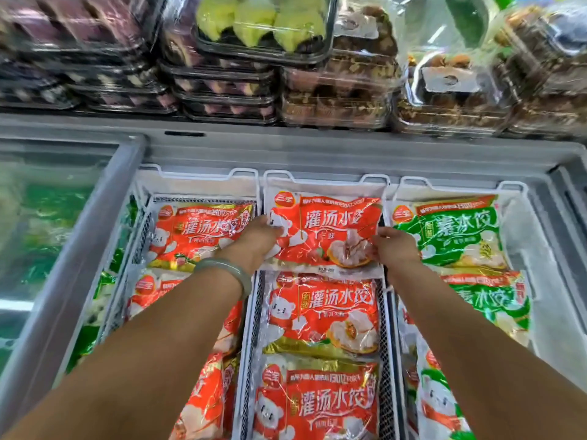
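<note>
A red bag of frozen dumplings [327, 230] lies at the far end of the middle wire basket [386, 312] in an open chest freezer. My left hand [254, 239], with a pale green bangle on its wrist, grips the bag's left edge. My right hand [395, 246] pinches the bag's right edge. Below it in the same basket lie two more red dumpling bags [320, 315]. The bag sits level, held between both hands.
The left basket holds red dumpling bags [200, 230], the right basket green ones [451, 230]. A glass lid [47, 217] covers the freezer's left section. Behind the freezer rim [317, 147], stacked clear trays of pastries [263, 30] and brown snacks [340, 103] fill a shelf.
</note>
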Demonstrator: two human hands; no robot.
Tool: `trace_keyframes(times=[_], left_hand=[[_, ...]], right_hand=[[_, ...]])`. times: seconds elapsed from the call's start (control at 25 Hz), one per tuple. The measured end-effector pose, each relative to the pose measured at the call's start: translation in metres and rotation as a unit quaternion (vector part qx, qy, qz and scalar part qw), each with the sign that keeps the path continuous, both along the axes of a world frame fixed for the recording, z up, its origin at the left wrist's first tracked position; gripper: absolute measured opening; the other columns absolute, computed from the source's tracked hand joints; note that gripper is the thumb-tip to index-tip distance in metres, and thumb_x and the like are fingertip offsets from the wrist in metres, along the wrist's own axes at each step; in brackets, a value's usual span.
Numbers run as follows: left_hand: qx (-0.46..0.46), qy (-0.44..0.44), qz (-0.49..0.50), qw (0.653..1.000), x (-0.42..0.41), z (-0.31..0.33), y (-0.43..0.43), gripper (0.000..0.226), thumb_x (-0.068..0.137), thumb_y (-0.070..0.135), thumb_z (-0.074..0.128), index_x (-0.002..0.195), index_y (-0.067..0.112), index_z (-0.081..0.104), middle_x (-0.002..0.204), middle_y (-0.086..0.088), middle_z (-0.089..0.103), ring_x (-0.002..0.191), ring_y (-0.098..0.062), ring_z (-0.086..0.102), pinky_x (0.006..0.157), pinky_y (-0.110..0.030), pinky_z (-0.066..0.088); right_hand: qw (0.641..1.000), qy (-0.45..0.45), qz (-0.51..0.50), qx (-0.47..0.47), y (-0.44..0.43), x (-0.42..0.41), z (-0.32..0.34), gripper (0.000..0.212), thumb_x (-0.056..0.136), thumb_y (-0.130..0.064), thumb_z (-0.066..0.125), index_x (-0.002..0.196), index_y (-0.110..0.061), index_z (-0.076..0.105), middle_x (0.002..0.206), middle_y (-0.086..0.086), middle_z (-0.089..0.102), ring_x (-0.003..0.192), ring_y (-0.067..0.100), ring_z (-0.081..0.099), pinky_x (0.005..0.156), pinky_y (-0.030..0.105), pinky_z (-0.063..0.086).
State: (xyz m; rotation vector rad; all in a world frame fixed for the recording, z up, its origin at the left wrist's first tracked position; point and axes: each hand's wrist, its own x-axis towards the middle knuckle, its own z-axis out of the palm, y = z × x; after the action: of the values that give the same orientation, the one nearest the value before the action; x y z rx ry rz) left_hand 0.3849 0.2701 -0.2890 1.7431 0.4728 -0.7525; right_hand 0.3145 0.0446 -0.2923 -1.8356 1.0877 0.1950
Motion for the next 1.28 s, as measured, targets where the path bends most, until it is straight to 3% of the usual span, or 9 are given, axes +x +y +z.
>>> trace_keyframes(times=[0.12, 0.36, 0.56, 0.64, 0.76, 0.84, 0.96, 1.2, 1.28], left_hand=[[0.034, 0.004, -0.047, 0.998, -0.011, 0.018, -0.007, 0.052, 0.091, 0.002, 0.054, 0.142, 0.007, 0.040, 0.139, -0.004, 0.049, 0.125, -0.022, 0.048, 0.096, -0.024, 0.038], [0.105, 0.032, -0.124, 0.986, -0.044, 0.011, 0.000, 0.052, 0.096, 0.016, 0.048, 0.146, 0.012, 0.034, 0.153, -0.006, 0.033, 0.138, -0.025, 0.036, 0.110, -0.030, 0.032], [0.123, 0.045, -0.115, 0.985, -0.090, 0.053, 0.007, 0.040, 0.099, 0.011, 0.038, 0.137, 0.002, 0.045, 0.139, -0.014, 0.048, 0.127, -0.029, 0.048, 0.109, -0.038, 0.040], [0.099, 0.046, -0.096, 0.989, -0.113, 0.075, 0.012, 0.034, 0.098, 0.013, 0.042, 0.128, 0.000, 0.053, 0.124, -0.015, 0.056, 0.114, -0.027, 0.055, 0.103, -0.036, 0.045], [0.052, 0.033, -0.063, 0.996, -0.150, 0.106, 0.016, 0.018, 0.097, 0.011, 0.047, 0.109, 0.005, 0.058, 0.091, -0.006, 0.057, 0.080, -0.017, 0.055, 0.072, -0.026, 0.047], [0.029, 0.024, -0.057, 0.998, -0.179, 0.129, 0.017, 0.015, 0.097, 0.014, 0.048, 0.105, 0.007, 0.059, 0.087, -0.003, 0.056, 0.076, -0.015, 0.054, 0.067, -0.024, 0.044], [-0.010, 0.019, -0.051, 0.998, -0.223, 0.163, 0.014, 0.015, 0.098, 0.022, 0.046, 0.106, 0.013, 0.055, 0.091, 0.000, 0.058, 0.083, -0.015, 0.055, 0.074, -0.026, 0.044], [-0.014, 0.001, -0.059, 0.998, -0.288, 0.205, 0.013, 0.021, 0.097, 0.010, 0.039, 0.087, 0.017, 0.057, 0.091, -0.002, 0.061, 0.073, -0.009, 0.053, 0.065, -0.023, 0.039], [-0.019, -0.004, -0.082, 0.996, -0.307, 0.216, 0.016, 0.016, 0.098, 0.015, 0.043, 0.098, 0.012, 0.058, 0.096, -0.002, 0.063, 0.077, -0.009, 0.057, 0.067, -0.023, 0.042]], right_hand=[[0.998, 0.023, 0.050, 0.037, 0.008, -0.011, 0.006, 0.027, 0.091, -0.001, 0.048, 0.114, -0.006, 0.059, 0.098, 0.015, 0.062, 0.065, 0.018, 0.054, 0.052, 0.020, 0.044], [0.996, 0.044, 0.046, 0.055, 0.008, -0.060, 0.024, 0.039, 0.096, -0.004, 0.042, 0.134, -0.004, 0.047, 0.116, 0.014, 0.059, 0.087, 0.022, 0.055, 0.074, 0.029, 0.043], [0.992, 0.062, 0.035, 0.105, 0.010, -0.117, 0.054, 0.026, 0.094, -0.004, 0.047, 0.113, 0.009, 0.060, 0.073, 0.008, 0.061, 0.066, 0.016, 0.054, 0.071, 0.025, 0.047], [0.991, 0.053, 0.038, 0.119, 0.010, -0.145, 0.068, 0.020, 0.095, -0.006, 0.048, 0.100, 0.005, 0.064, 0.097, 0.023, 0.066, 0.080, 0.022, 0.058, 0.071, 0.026, 0.048], [0.988, 0.035, 0.049, 0.144, 0.010, -0.183, 0.090, 0.026, 0.096, -0.007, 0.046, 0.115, 0.007, 0.057, 0.111, 0.027, 0.061, 0.098, 0.033, 0.064, 0.102, 0.053, 0.043], [0.985, 0.032, 0.046, 0.164, 0.010, -0.207, 0.104, 0.032, 0.096, -0.008, 0.043, 0.122, 0.006, 0.054, 0.106, 0.026, 0.062, 0.099, 0.034, 0.065, 0.091, 0.051, 0.051], [0.979, 0.036, 0.046, 0.197, 0.010, -0.246, 0.126, 0.019, 0.096, -0.011, 0.043, 0.096, -0.007, 0.062, 0.095, 0.010, 0.064, 0.089, 0.024, 0.062, 0.060, 0.024, 0.044], [0.979, -0.016, 0.010, 0.202, -0.001, -0.328, 0.152, 0.016, 0.098, -0.014, 0.046, 0.108, -0.005, 0.056, 0.088, 0.007, 0.065, 0.065, 0.015, 0.058, 0.050, 0.021, 0.043], [0.980, -0.030, -0.015, 0.195, -0.001, -0.357, 0.157, 0.014, 0.098, -0.013, 0.047, 0.104, -0.005, 0.056, 0.082, 0.005, 0.063, 0.060, 0.013, 0.053, 0.047, 0.020, 0.043]])
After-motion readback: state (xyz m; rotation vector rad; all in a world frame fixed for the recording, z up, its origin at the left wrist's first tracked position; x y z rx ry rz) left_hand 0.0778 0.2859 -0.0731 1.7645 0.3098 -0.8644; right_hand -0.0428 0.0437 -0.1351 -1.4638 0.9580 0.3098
